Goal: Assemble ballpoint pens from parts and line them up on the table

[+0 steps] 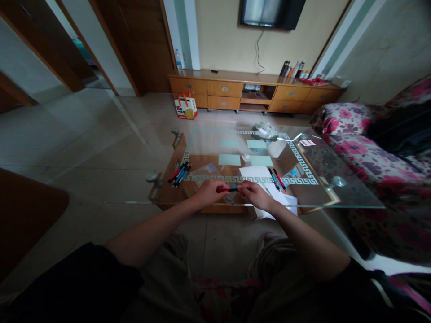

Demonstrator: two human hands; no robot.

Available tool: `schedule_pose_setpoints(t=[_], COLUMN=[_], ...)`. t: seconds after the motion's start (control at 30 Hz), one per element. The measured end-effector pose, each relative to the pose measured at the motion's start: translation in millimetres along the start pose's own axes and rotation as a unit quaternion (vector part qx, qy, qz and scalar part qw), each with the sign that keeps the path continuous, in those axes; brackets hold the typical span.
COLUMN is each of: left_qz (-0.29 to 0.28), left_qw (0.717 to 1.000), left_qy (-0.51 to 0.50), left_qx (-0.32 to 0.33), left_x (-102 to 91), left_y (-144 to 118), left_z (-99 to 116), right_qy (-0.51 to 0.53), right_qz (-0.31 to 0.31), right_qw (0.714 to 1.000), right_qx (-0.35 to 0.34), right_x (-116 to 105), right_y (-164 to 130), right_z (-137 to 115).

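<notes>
Over the near edge of the glass table, both hands are closed on one red and black pen (227, 189), held level. My left hand (211, 193) grips its red end. My right hand (251, 191) pinches the black end with the fingertips. Whether the cap is on cannot be made out. To the left lies a bunch of several pens (179, 174) in black, blue and red. A few more pens (278, 179) lie on the right, partly over white paper (257, 172). A clear plastic sheet or bag (205, 172) rests behind my left hand.
The glass tabletop (208, 134) overhangs its wooden base, with metal supports (336, 181) at the corners. Toward the back right sit a filled plastic bag (265, 130) and a white box (278, 148). A flowered sofa (380, 152) stands at right, a paper bag (186, 107) by the cabinet (224, 89).
</notes>
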State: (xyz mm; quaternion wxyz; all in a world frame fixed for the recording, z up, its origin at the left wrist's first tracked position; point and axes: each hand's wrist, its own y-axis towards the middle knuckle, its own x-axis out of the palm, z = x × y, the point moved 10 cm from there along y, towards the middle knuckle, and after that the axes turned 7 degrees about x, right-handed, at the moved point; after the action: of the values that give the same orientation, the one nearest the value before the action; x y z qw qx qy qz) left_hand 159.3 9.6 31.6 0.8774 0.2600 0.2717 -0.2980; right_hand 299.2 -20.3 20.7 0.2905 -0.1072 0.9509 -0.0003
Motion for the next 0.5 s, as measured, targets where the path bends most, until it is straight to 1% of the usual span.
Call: schedule_pose_setpoints(t=[0.17, 0.23, 0.4, 0.5], left_qz=[0.002, 0.002, -0.022, -0.042], left_qw=[1.0, 1.0, 1.0, 0.999], left_qy=[0.01, -0.003, -0.014, -0.029], left_qx=[-0.001, -0.001, 0.011, 0.005], left_x=[-0.7, 0.5, 9.5, 15.0], left_y=[0, 0, 0, -1], left_z=[-1, -1, -3, -4], right_qy=[0.016, 0.019, 0.021, 0.031], right_qz=[-0.006, 0.006, 0.098, 0.138], right_qw=[1.0, 1.0, 0.993, 0.986], right_qx=[0.016, 0.022, 0.066, 0.093], right_x=[0, -3, -24, -34], right_y=[0, 1, 4, 3], right_z=[2, 5, 22, 28])
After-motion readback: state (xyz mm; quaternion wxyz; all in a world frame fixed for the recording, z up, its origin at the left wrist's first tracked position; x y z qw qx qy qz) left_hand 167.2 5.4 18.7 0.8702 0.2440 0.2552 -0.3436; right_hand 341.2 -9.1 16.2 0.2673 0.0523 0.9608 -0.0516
